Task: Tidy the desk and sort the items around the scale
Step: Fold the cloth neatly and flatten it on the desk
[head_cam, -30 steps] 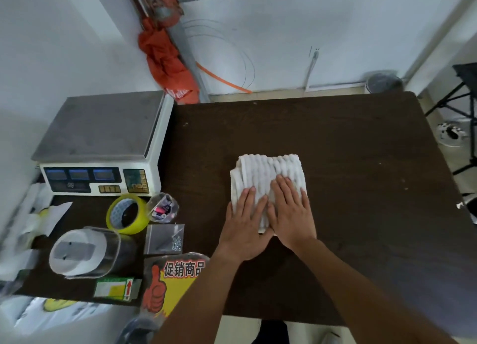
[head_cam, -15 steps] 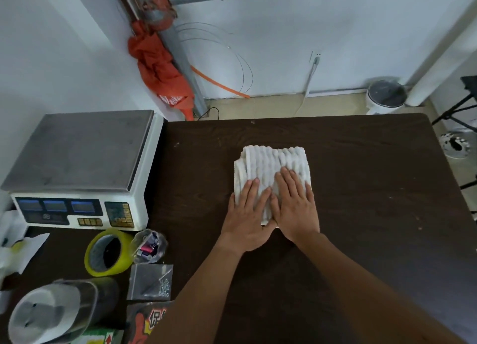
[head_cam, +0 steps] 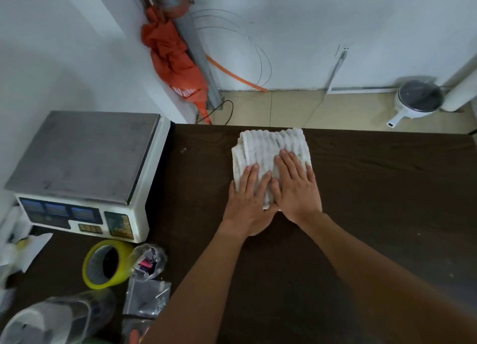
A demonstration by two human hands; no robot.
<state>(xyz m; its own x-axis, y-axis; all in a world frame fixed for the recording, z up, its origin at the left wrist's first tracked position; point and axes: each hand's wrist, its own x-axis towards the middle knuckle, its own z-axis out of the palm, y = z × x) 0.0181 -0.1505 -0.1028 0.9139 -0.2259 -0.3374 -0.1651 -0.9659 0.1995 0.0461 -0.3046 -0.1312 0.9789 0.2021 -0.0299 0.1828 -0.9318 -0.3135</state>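
The person's left hand (head_cam: 249, 199) and right hand (head_cam: 296, 188) lie side by side, palms down, fingers straight and only slightly spread. Both press flat on a folded white ribbed cloth (head_cam: 268, 147) and grip nothing. The cloth sits on the dark wooden desk (head_cam: 374, 188) close to its far edge, well apart from the electronic scale (head_cam: 85, 157) at the far left corner.

Judging by this pose, the step in hand is either wiping the desktop or flattening the folded cloth. The frame does not settle which.

The sorting itself looks barely begun. Just in front of the scale, a yellow tape roll (head_cam: 107, 265) stands on its edge, touching a small clear bag of clips (head_cam: 149, 265). A zip bag of screws (head_cam: 147, 298) lies just beside them, nearer the person. A clear container with a white insert (head_cam: 51, 320) lies on its side at the near left corner, and loose white papers (head_cam: 23, 248) trail off the left edge. All of these appear untouched and ungrouped, so most of the task seems left to do.
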